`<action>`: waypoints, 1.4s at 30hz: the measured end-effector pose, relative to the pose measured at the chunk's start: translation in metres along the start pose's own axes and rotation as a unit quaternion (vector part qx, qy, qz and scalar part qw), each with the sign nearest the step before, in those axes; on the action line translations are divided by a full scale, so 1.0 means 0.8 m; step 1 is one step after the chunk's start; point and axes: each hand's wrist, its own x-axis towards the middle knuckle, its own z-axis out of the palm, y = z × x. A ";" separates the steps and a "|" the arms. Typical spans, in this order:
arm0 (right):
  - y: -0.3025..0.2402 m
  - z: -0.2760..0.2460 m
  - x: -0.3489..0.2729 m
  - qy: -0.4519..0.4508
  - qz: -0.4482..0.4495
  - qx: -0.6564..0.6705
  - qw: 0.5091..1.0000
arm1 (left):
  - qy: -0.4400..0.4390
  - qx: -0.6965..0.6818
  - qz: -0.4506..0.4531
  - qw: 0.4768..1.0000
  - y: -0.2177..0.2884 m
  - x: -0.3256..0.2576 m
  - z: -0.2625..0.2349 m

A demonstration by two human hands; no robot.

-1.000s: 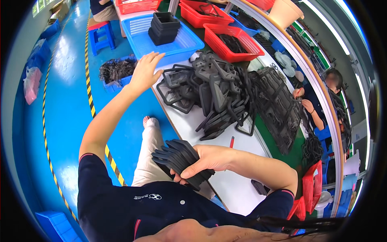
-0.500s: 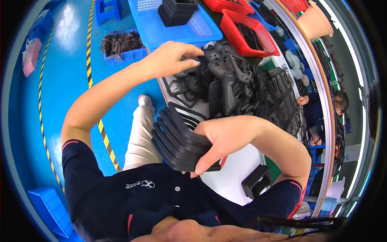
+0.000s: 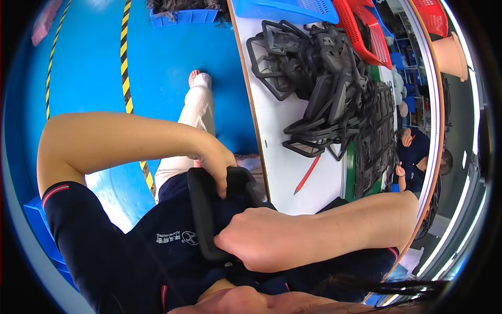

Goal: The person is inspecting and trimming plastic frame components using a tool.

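Observation:
Close in front of my chest is a black rectangular frame (image 3: 201, 209) with rounded corners and an open middle. Whether more frames lie stacked under it, I cannot tell. My left hand (image 3: 217, 163) grips its far rim, fingers bent down over the edge. On the near right side, my right hand (image 3: 261, 239) is closed around the rim, with its fingertips mostly hidden. Beyond my hands, a tangled pile of black frames (image 3: 327, 99) lies on the white table (image 3: 280, 180). A red pencil-like stick (image 3: 307, 175) rests on the tabletop near that pile.
At the far end stand a blue basket (image 3: 287, 11) and a red basket (image 3: 377, 44). More flat black frames (image 3: 374, 141) lie along the table's right side. A co-worker (image 3: 418, 159) sits beyond. Left, a blue crate (image 3: 183, 19) with dark scraps stands on the floor.
My left hand has come back from the pile to the frame. My right hand has brought the frames it held closer to my chest. The view has shifted, and the red stick now shows.

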 end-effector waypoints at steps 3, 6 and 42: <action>-0.002 -0.006 0.004 0.006 0.008 0.029 1.000 | -0.020 0.086 -0.092 0.992 0.000 0.035 0.002; -0.003 -0.012 -0.003 0.018 0.012 0.054 0.998 | 0.011 0.011 -0.134 0.991 -0.007 0.052 0.018; 0.204 -0.193 0.004 0.618 0.050 -0.419 0.663 | 0.691 0.441 -0.078 0.567 0.183 -0.178 -0.298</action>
